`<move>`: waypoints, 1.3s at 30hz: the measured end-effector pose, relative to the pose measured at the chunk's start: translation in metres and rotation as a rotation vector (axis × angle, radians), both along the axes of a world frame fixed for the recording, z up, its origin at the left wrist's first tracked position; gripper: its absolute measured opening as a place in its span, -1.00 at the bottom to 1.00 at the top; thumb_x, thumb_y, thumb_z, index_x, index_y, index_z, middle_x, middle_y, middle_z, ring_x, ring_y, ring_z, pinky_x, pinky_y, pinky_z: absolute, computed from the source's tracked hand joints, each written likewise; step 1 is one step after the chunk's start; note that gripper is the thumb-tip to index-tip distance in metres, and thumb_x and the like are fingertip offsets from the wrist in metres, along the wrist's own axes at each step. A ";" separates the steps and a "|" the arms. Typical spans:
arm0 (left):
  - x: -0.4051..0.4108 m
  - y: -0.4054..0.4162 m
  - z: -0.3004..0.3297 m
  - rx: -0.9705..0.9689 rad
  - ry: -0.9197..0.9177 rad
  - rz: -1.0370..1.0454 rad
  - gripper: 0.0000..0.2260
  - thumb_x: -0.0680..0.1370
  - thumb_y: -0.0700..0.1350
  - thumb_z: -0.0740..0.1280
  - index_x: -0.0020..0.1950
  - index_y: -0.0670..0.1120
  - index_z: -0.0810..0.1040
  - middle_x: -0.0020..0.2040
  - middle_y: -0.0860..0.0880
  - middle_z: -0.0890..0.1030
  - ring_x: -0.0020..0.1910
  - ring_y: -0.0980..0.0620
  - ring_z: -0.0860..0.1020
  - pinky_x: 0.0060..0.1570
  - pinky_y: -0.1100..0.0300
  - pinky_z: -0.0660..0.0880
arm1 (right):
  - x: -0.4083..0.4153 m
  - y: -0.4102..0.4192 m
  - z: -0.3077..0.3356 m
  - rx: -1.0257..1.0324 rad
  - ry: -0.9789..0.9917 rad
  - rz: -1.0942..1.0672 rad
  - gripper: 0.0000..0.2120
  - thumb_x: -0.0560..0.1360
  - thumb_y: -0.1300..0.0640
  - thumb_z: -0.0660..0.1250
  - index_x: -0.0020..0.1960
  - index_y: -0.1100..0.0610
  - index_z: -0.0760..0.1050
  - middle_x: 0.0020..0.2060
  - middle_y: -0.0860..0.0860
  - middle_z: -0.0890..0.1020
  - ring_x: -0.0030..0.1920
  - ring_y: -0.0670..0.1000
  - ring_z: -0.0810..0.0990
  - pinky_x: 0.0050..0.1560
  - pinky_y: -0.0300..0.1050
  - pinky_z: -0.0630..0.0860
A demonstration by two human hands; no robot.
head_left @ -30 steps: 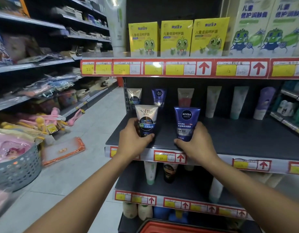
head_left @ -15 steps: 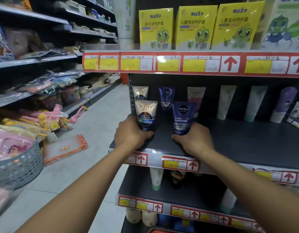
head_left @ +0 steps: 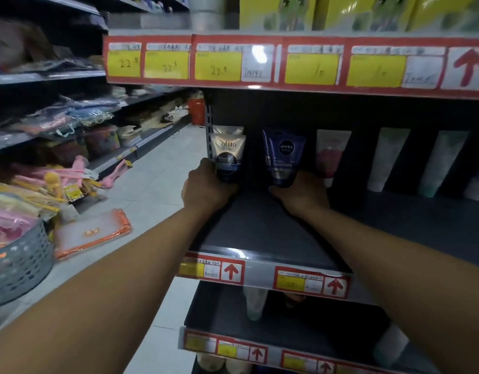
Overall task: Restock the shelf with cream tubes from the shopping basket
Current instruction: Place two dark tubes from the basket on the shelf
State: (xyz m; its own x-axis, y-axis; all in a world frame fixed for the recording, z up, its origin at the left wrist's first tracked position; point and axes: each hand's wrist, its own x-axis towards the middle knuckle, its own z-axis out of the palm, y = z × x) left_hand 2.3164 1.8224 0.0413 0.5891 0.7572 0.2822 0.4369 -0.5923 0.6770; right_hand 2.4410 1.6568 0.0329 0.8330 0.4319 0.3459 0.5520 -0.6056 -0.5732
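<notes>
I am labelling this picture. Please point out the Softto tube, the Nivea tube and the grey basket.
Softto tube (head_left: 228, 155), head view, printed front.
Nivea tube (head_left: 284, 157), head view, blue front.
Grey basket (head_left: 20, 268), head view, perforated wall.

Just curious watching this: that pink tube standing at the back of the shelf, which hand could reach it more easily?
The right hand, probably. It holds the blue Nivea tube right beside the pink tube; the left hand grips the Softto tube farther away.

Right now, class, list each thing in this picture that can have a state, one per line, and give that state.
Softto tube: upright, gripped at its base by the left hand, in front of a matching tube.
Nivea tube: upright, held at its base by the right hand.
Pink-label tube: standing, untouched.
Shelf: front part bare.
Grey basket: holds packaged goods.
</notes>
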 end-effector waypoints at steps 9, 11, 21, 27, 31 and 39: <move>0.015 0.018 -0.018 -0.032 -0.069 0.005 -0.40 0.42 0.21 0.55 0.31 -0.08 0.50 0.21 -0.13 0.66 0.21 -0.21 0.61 0.04 0.03 0.52 | 0.013 0.009 -0.014 -0.037 -0.059 -0.055 -0.47 0.38 -0.33 0.42 0.15 0.04 0.66 0.07 0.08 0.71 0.08 0.14 0.69 0.03 -0.05 0.63; 0.017 0.018 -0.019 -0.015 -0.057 -0.004 -0.40 0.43 0.21 0.55 0.31 -0.09 0.50 0.22 -0.15 0.66 0.22 -0.22 0.60 0.09 -0.01 0.55 | 0.014 0.009 -0.015 -0.060 -0.068 -0.070 -0.45 0.38 -0.35 0.40 0.15 0.04 0.66 0.07 0.08 0.71 0.07 0.16 0.69 0.02 -0.02 0.64; 0.023 0.022 -0.017 0.075 0.052 0.038 -0.40 0.44 0.28 0.51 0.32 -0.04 0.50 0.20 -0.14 0.65 0.19 -0.25 0.61 -0.04 0.02 0.49 | 0.015 0.017 -0.014 -0.275 -0.190 -0.082 -0.38 0.48 -0.42 0.30 0.13 0.13 0.60 0.05 0.14 0.68 0.05 0.21 0.66 0.01 0.03 0.61; 0.024 0.022 -0.020 0.093 0.052 0.041 -0.43 0.45 0.27 0.49 0.32 -0.04 0.52 0.20 -0.14 0.65 0.19 -0.26 0.61 0.00 0.00 0.50 | 0.015 0.017 -0.013 -0.278 -0.174 -0.087 -0.37 0.48 -0.41 0.31 0.15 0.14 0.59 0.09 0.16 0.67 0.10 0.22 0.65 0.05 0.04 0.59; 0.024 0.022 -0.019 0.088 0.048 0.049 -0.43 0.44 0.28 0.50 0.30 -0.03 0.52 0.20 -0.13 0.66 0.19 -0.25 0.61 -0.03 0.02 0.48 | 0.016 0.018 -0.014 -0.277 -0.154 -0.085 -0.37 0.47 -0.42 0.32 0.15 0.13 0.60 0.09 0.15 0.67 0.11 0.21 0.65 0.07 0.05 0.59; 0.027 0.025 -0.020 0.058 0.056 0.030 -0.36 0.43 0.27 0.53 0.36 -0.05 0.48 0.24 -0.13 0.65 0.23 -0.24 0.60 -0.04 0.04 0.44 | 0.020 0.018 -0.015 -0.279 -0.139 -0.060 -0.36 0.47 -0.43 0.32 0.15 0.14 0.61 0.08 0.15 0.68 0.09 0.19 0.65 0.06 0.03 0.59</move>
State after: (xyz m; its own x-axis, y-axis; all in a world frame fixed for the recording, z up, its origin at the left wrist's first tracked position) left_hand 2.3430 1.8469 0.0211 0.5821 0.7582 0.2937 0.4911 -0.6158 0.6161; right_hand 2.4610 1.6743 0.0182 0.8130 0.4775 0.3333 0.5718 -0.7629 -0.3018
